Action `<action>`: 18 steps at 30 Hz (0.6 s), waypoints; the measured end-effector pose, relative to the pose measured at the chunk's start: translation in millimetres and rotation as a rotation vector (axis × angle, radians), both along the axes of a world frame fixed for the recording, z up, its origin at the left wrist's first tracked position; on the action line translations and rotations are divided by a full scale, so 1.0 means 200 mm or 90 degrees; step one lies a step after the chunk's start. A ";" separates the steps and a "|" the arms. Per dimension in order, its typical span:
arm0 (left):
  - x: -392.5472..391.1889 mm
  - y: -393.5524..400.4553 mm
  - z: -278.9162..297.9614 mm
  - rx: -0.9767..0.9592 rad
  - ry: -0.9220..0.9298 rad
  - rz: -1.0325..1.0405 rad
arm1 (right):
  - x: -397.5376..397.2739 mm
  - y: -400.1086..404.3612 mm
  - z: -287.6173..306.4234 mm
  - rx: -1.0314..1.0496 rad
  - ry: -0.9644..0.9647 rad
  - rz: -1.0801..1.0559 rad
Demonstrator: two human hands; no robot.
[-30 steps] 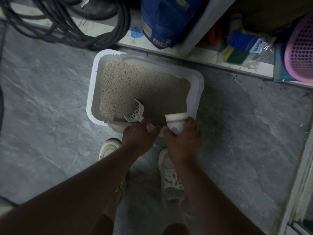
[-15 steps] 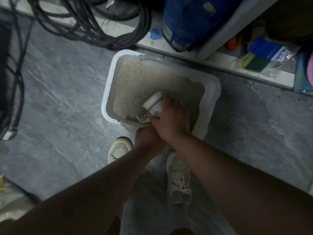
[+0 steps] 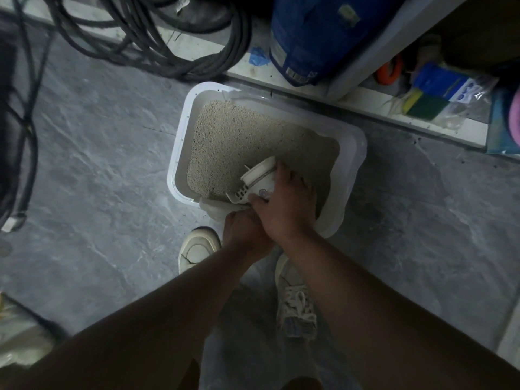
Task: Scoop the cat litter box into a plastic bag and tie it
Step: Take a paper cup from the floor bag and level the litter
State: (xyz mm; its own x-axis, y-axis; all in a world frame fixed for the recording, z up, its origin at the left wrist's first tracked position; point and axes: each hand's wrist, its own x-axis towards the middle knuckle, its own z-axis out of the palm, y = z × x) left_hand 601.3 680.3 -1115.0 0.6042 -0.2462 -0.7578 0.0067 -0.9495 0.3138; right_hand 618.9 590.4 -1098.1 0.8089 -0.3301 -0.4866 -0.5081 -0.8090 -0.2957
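Note:
A white litter box (image 3: 180, 142) sits on the grey floor, filled with beige litter (image 3: 239, 136). My right hand (image 3: 284, 209) grips a white cup (image 3: 260, 175), tipped on its side with its mouth facing left, low over the litter at the near edge. Just under the cup lies a white slotted scoop (image 3: 239, 194). My left hand (image 3: 242, 232) is curled at the scoop's handle by the box's near rim, partly covered by my right hand. A hazy translucent sheet (image 3: 253, 311), perhaps the plastic bag, hangs over my shoes.
Black cables (image 3: 157, 38) coil at the back left. A blue sack (image 3: 315, 38) stands behind the box on a white ledge (image 3: 380, 114), with packaged sponges (image 3: 430, 99) to the right. My shoes (image 3: 295, 305) are on the floor just before the box.
My right hand has carried the cup from the box's near rim in over the litter and tipped it sideways above the scoop. My left hand has stayed at the scoop handle.

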 end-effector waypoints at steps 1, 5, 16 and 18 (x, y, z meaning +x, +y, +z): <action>0.00 0.00 0.00 -0.005 -0.004 0.011 | 0.00 -0.01 0.00 -0.001 -0.002 -0.030; -0.01 -0.01 -0.01 -0.017 -0.004 0.046 | -0.01 -0.05 -0.01 -0.001 0.007 -0.044; 0.06 0.02 0.15 -0.123 0.006 0.288 | -0.14 -0.26 0.09 0.060 0.077 -0.209; 0.07 0.01 0.20 -0.148 0.024 0.324 | -0.17 -0.27 0.13 0.082 0.080 -0.246</action>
